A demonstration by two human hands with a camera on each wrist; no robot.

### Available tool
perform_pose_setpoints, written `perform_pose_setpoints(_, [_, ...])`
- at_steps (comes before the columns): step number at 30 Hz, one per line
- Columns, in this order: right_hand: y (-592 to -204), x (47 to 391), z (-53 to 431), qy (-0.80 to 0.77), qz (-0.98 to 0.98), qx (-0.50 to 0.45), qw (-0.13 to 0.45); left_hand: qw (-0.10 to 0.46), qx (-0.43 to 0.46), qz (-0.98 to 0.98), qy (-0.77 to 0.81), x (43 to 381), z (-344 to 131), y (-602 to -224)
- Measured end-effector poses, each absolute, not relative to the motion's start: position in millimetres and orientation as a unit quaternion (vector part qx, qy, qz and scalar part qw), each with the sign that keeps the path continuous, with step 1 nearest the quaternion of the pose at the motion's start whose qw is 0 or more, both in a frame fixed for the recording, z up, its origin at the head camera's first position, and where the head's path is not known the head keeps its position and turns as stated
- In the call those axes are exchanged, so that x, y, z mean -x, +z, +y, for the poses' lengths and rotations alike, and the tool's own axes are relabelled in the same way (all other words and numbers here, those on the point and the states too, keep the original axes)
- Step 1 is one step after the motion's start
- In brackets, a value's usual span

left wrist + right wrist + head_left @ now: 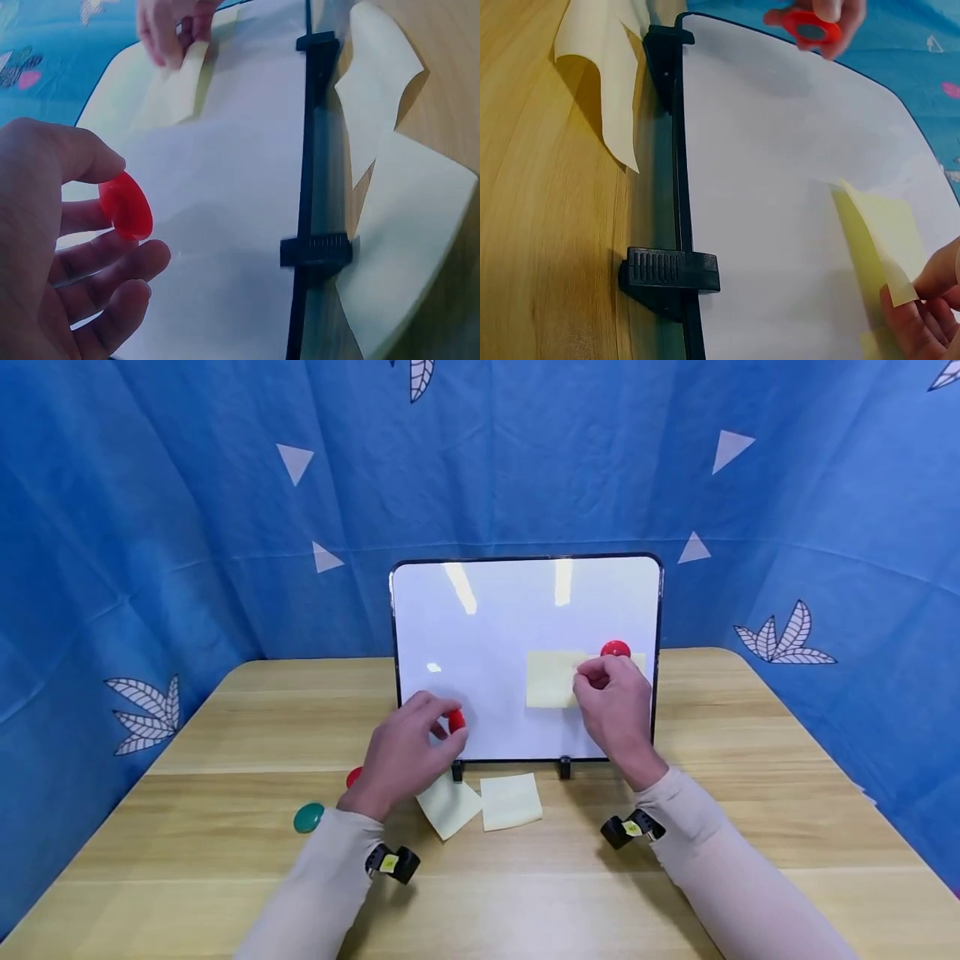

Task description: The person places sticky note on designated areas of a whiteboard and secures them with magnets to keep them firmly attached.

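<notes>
A small whiteboard (487, 635) stands on the wooden table. Before its lower left part my left hand (412, 747) pinches a red round magnet (126, 206) between thumb and index finger, the other fingers loosely bent. My right hand (618, 702) pinches one edge of a pale yellow sticky note (551, 681) at the board's right side. In the right wrist view, that note's near edge lifts away from the board. Just above the right hand, another red magnet (616, 648) sits on the board, over a second yellow note (639, 662) mostly hidden by that hand.
Two yellow notes (511, 801) lie on the table before the board, the left one partly behind the left hand. A green magnet (308, 817) and a partly hidden red magnet (354, 776) lie farther left. Black clip feet (565, 767) hold the board's lower edge. A blue curtain (487, 460) hangs behind.
</notes>
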State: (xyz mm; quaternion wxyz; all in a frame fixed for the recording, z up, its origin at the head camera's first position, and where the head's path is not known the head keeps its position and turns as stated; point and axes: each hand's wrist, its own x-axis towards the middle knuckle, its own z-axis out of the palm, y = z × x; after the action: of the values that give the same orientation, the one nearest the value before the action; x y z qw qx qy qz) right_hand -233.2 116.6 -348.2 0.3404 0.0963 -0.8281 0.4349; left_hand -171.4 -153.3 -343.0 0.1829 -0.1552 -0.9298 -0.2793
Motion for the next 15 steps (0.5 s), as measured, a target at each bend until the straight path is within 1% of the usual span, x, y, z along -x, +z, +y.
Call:
perform_pose_setpoints(7, [-347, 231, 115, 0.414, -0.838, -0.1, 0.342, 0.2, 0.206, -0.925, -0.25, 178, -137, -338])
perform_pose_setpoints(15, [-345, 228, 113, 0.379, -0.861, -0.113, 0.32, 0.223, 0.222, -0.922, -0.225, 184, -123, -329])
